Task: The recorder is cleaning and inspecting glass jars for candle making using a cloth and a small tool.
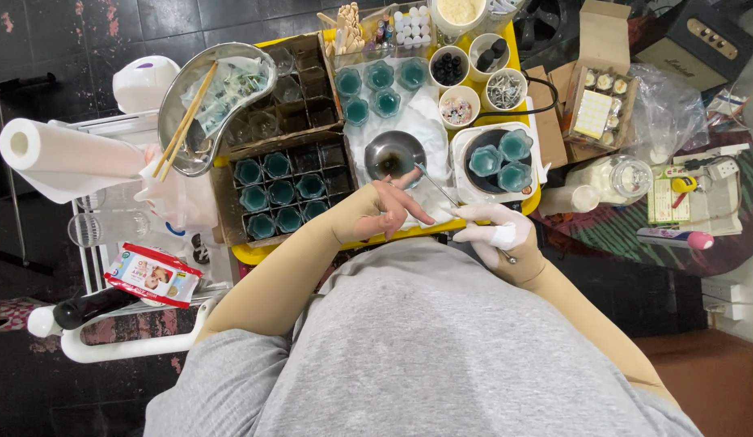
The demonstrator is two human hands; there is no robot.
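Observation:
My right hand (pixel 494 232), in a white glove, grips a thin metal rod (pixel 438 187) whose tip reaches into a small steel bowl (pixel 393 153) of dark liquid. My left hand (pixel 384 208) rests bare with fingers spread at the near edge of the yellow tray (pixel 518 57), just below the bowl. Teal-filled glass cups (pixel 379 87) stand behind the bowl on white paper. Three more teal cups (pixel 499 158) sit in a black round pan on a white hotplate at the right.
A cardboard divider box (pixel 279 193) of teal cups lies left, with a steel kidney dish (pixel 219 101) holding chopsticks on top. A paper towel roll (pixel 65 154), wipes pack (pixel 152 274), white cups of trinkets (pixel 482 77), a glass jar (pixel 617 176) and cardboard boxes surround the tray.

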